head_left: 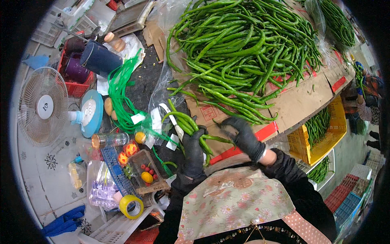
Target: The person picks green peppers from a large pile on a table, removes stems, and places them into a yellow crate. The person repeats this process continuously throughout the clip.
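My left hand [193, 149], in a black glove, grips a small bunch of long green chili peppers [186, 122]. Their ends stick out above and below the fist. To its right is my gloved right hand [242, 137], blurred, over the cardboard [210, 113] at the front edge. Its thumb and fingers look apart, with no pepper visible between them. A large heap of long green peppers [243, 52] spreads over the cardboard beyond both hands. A white, curved, narrow object [172, 117] lies partly behind the held bunch.
Green plastic ties [122, 91], a glass bottle [111, 140], a clear fruit tray [144, 167] and yellow tape [131, 206] crowd my left. A fan [44, 105] lies farther left. A yellow crate [323, 134] of peppers stands below the table's right edge. Another person [365, 109] is far right.
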